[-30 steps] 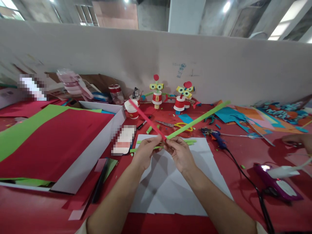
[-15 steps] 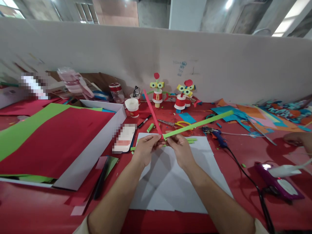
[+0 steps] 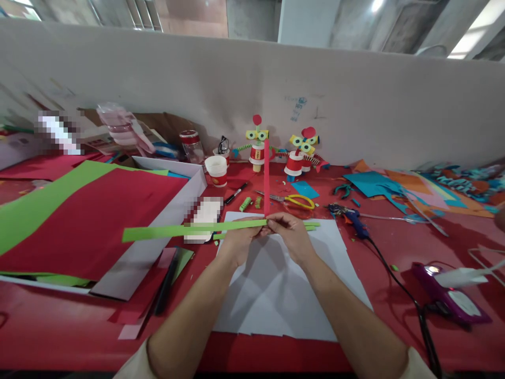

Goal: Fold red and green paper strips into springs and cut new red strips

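The right hand point(image 3: 290, 237) pinched the joined ends of 2 paper strips between thumb and fingertips, above the white paper point(image 3: 272, 295); the left hand point(image 3: 239, 245) was curled up against the same joint, but the green strip point(image 3: 169, 231) crossed over its fingers, so its exact grip could not be told. That strip reached left past the hand, while the red strip point(image 3: 266, 179) pointed away toward the wall point(image 3: 158, 79), with yellow-handled scissors point(image 3: 300, 201) lying just beyond the right hand

Green strip point(image 3: 195, 230) apparently meets red strip point(image 3: 266, 179).
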Available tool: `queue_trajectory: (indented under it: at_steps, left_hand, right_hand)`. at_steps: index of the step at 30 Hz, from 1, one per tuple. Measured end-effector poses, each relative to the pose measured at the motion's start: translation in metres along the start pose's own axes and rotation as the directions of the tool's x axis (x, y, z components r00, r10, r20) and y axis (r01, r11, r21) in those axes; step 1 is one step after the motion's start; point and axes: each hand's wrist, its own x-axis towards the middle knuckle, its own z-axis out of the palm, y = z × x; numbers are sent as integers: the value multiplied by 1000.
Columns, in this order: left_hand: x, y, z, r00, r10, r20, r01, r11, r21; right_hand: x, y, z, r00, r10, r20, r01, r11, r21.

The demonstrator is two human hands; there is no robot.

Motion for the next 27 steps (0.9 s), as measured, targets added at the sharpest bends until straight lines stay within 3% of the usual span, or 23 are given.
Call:
queue_trajectory:
  at_steps: [6,13,20,27]
  left_hand:
    - [0,-3,3,998,-11,-55,9,999,-38]
    - [-1,-1,3,999,-41,-10,41,999,-16]
    - [-3,1,4,998,-66,7,66,997,-32]
    - [0,0,5,995,-82,-54,79,995,-52]
  right_hand:
    - [-4,-2,4,998,-7,-64,8,1000,15]
    - [-6,-1,8,990,-2,-142,7,999,38]
    - [-10,-7,10,990,37,-135,-17,989,146]
    - [-9,-15,5,986,158,-55,-150,980,129]
